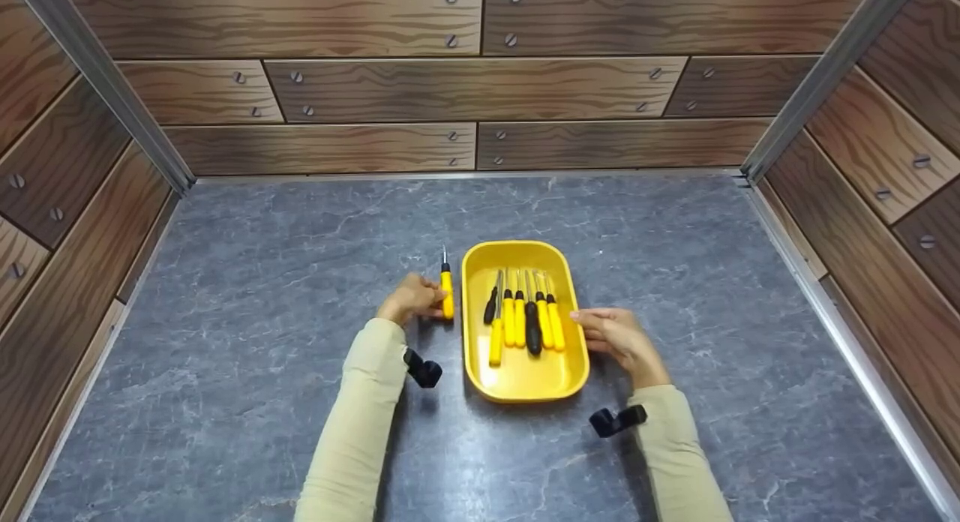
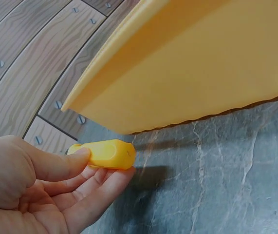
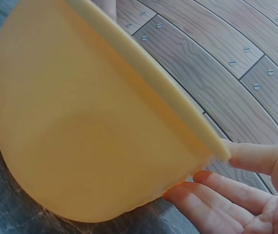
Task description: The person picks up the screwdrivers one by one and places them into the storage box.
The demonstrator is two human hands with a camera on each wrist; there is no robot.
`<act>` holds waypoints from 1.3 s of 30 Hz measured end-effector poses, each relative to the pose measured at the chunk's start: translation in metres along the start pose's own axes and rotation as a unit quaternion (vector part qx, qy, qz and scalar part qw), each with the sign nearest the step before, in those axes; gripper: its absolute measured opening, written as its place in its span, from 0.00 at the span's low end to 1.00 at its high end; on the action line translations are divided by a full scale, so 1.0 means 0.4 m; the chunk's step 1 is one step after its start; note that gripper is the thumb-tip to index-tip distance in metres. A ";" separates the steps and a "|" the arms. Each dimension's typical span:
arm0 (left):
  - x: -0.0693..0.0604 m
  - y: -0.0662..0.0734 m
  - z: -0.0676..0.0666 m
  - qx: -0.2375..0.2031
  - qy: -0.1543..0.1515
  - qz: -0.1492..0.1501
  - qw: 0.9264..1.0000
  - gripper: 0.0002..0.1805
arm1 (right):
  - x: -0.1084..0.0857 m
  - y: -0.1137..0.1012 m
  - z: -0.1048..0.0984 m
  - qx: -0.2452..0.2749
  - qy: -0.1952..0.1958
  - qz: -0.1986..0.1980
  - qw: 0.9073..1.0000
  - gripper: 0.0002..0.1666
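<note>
My left hand (image 1: 415,295) is left of the yellow tray (image 1: 525,387) and pinches a yellow-handled screwdriver (image 1: 447,293) between thumb and fingers. The screwdriver's black collar and thin metal shaft point away from me; the left wrist view shows only its handle (image 2: 110,154). At the tray's right side, my right hand (image 1: 619,338) holds the tray, thumb at the rim and fingers against the outer wall (image 3: 95,146). Inside the tray lie several thin-shafted hand tools with yellow handles (image 1: 520,319), a larger black-handled one (image 1: 533,331) and a small black one (image 1: 491,306).
The tray stands on a grey marbled tabletop (image 1: 247,319). Wood-patterned panels (image 1: 465,91) rise at the back and both sides, with metal strips (image 1: 847,357) along the edges. A black wrist camera mount (image 1: 424,368) sits on each sleeve.
</note>
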State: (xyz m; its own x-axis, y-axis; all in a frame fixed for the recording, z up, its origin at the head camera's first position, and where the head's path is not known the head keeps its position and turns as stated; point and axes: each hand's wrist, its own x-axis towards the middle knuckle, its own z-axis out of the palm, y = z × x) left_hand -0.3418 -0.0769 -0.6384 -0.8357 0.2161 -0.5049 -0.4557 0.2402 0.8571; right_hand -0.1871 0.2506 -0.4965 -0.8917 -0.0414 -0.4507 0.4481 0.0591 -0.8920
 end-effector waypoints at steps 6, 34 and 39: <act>-0.031 0.017 -0.007 -0.022 -0.015 0.037 0.999 0.05 | 0.000 -0.001 0.000 -0.003 -0.001 -0.001 1.000 0.33; 0.259 -0.101 -0.054 -0.041 -0.068 0.056 0.995 0.17 | 0.002 -0.003 0.001 0.013 0.004 0.007 1.000 0.34; -0.064 0.100 -0.002 0.000 -0.058 0.064 0.996 0.11 | 0.000 -0.001 0.001 0.009 -0.004 0.004 1.000 0.34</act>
State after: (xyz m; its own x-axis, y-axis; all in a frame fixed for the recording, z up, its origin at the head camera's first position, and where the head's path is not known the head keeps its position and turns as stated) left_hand -0.3388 -0.0734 -0.5912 -0.8455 0.3530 -0.4007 -0.3482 0.2045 0.9148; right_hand -0.1872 0.2504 -0.4963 -0.8873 -0.0491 -0.4585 0.4568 0.0418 -0.8886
